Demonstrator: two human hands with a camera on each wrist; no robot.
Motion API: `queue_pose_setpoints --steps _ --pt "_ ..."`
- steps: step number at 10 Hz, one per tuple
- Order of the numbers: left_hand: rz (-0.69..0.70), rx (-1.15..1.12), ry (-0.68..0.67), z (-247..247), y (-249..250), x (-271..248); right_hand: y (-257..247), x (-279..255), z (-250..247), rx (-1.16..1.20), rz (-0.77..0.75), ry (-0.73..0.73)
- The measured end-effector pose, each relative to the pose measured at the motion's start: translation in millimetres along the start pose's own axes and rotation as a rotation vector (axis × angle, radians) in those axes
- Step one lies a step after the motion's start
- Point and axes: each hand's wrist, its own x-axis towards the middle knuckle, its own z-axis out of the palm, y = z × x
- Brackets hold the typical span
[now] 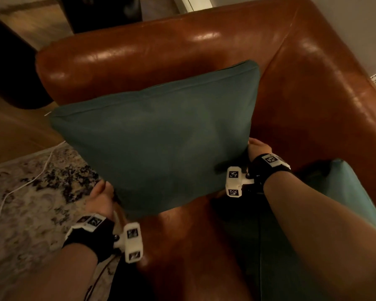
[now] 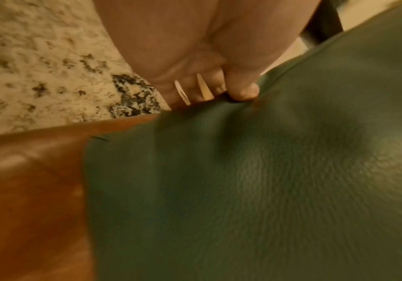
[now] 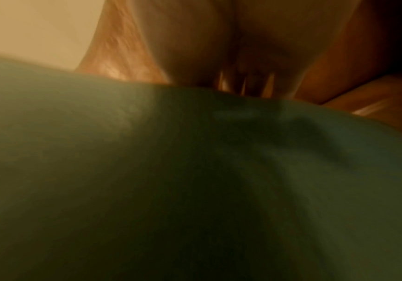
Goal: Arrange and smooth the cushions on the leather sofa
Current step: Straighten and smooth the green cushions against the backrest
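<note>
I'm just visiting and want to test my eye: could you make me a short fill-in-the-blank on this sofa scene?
1. Both hands hold a cushion coloured ____.
2. The leather sofa is coloured ____.
3. The left hand grips the cushion's lower ____ corner.
4. A white ____ lies across the patterned rug.

Missing words: teal; brown; left; cable

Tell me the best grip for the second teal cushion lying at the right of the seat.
Take the second cushion by its two side edges near the corners, reaching from the front. It lies flat on the sofa, near edge toward the person. Both hands, left and right, grip the raised cushion likewise.
</note>
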Motion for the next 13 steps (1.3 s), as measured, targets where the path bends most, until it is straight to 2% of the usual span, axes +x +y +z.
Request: queue_pose_setpoints --steps 1,2,4,5,7,8,9,10,11,12,13 --pt "0.003 -0.010 0.091 8.7 12.1 -5.6 3.8 8.3 -1.6 -0.008 -0.010 0.079" --pt "0.049 0.083 0.134 4.4 14.2 -6.8 1.7 11.9 -5.3 -0.003 -0.016 0.081" --pt "0.119 0.144 -0.110 -12.9 -23.2 2.0 11.7 6.6 -13.0 -0.179 0.034 -0.040" --pt "0.096 0.160 -0.024 -8.9 -26.8 8.7 24.8 19.5 -9.2 -0.233 0.022 -0.057" --pt "0.032 0.213 0.130 1.9 -15.2 17.8 23.5 21.1 -9.1 -0.292 -0.010 0.107" --pt "0.082 0.295 0.228 5.0 -12.9 3.8 22.7 20.0 -7.3 -0.275 0.010 0.118" --pt "0.081 0.356 0.190 8.1 -22.0 -4.5 28.8 24.5 -4.7 -0.254 0.003 0.096" --pt "0.020 0.331 0.070 8.2 -48.7 -12.9 34.5 20.2 1.4 -0.319 0.043 0.015" --pt "0.076 0.417 0.049 9.1 -67.0 -20.3 44.1 18.2 5.5 -0.505 0.111 0.009" --pt "0.101 0.504 0.157 11.8 -45.9 -25.9 42.6 24.4 1.7 -0.464 0.080 0.018" --pt "0.418 0.500 0.289 1.1 -13.9 -28.4 19.0 10.9 -8.5 -0.224 -0.101 0.211"
